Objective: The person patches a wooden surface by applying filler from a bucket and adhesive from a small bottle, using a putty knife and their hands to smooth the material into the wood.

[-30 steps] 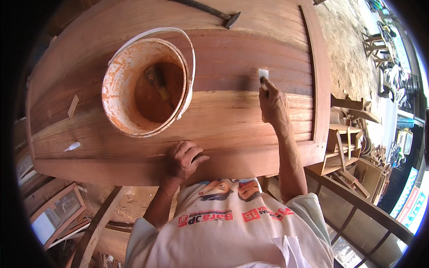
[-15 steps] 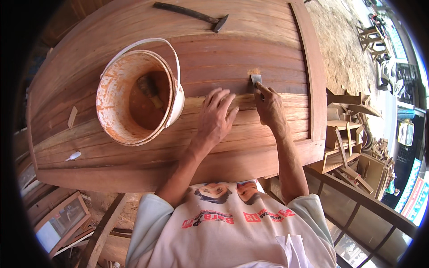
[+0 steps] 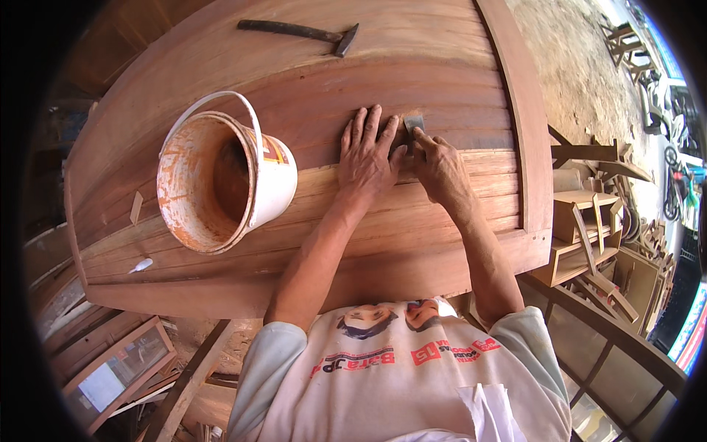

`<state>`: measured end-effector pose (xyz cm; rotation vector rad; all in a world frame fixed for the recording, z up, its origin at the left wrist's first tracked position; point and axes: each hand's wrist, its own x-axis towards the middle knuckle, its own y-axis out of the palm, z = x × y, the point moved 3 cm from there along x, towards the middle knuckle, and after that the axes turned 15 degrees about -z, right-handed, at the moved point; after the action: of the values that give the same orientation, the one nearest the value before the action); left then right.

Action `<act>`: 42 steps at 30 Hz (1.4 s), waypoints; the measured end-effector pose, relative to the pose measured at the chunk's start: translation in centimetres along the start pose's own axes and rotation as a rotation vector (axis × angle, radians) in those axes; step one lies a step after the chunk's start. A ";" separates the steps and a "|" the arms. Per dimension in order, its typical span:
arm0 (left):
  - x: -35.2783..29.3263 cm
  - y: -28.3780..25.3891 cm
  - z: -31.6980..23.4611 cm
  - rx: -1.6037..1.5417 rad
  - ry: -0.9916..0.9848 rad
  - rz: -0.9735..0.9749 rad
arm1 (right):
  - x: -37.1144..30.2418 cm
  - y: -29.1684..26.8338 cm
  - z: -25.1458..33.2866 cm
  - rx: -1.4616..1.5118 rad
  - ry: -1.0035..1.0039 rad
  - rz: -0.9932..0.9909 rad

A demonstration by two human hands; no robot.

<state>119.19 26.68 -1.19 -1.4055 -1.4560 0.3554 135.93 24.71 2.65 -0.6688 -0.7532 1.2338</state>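
Note:
A broad wooden panel [image 3: 449, 85] of reddish-brown boards lies in front of me. On its surface, my right hand [image 3: 442, 169] grips a putty knife [image 3: 414, 124], whose flat metal blade presses on a dark board with a faint orange trace at its edge. Just left of the blade, my left hand [image 3: 368, 155] rests palm down on the wood, fingers apart, holding nothing. To its left, a white bucket [image 3: 276, 177] with a raised handle leans its mouth toward my view. Orange-brown residue coats the inside; its bottom is in shadow.
A hammer [image 3: 294, 31] lies at the panel's far side. Near the left edge are a small wood chip [image 3: 136, 208] and a small white item [image 3: 141, 265]. Wooden shelving [image 3: 578, 228] stands beyond the right edge, and a framed glass pane [image 3: 121, 376] leans at lower left.
My left hand has moved forward and flattened on the panel beside the blade. The putty knife now covers most of the orange patch. The whole view has shifted slightly.

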 end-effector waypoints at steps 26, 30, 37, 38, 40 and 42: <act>0.3 0.0 0.0 0.024 -0.018 -0.013 | 0.0 -0.9 -0.9 -0.059 -0.173 0.037; 0.2 -0.2 0.1 0.014 -0.020 -0.018 | 0.8 -2.2 0.5 -0.065 -0.183 0.067; 0.6 -0.2 -0.1 0.020 -0.001 -0.030 | 1.2 -1.8 0.2 -0.128 -0.178 0.085; 0.5 -0.2 0.0 0.022 -0.004 -0.028 | 1.4 -2.1 0.8 -0.089 -0.190 0.068; 0.3 0.0 0.1 0.025 -0.006 -0.026 | 1.2 -1.8 0.5 -0.073 -0.247 0.026; 0.4 0.0 -0.2 0.016 -0.003 -0.019 | 0.1 0.0 -1.2 -0.122 -0.327 -0.018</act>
<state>119.45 26.90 -0.92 -1.3778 -1.4646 0.3565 136.89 24.78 1.97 -0.5628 -1.1103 1.3050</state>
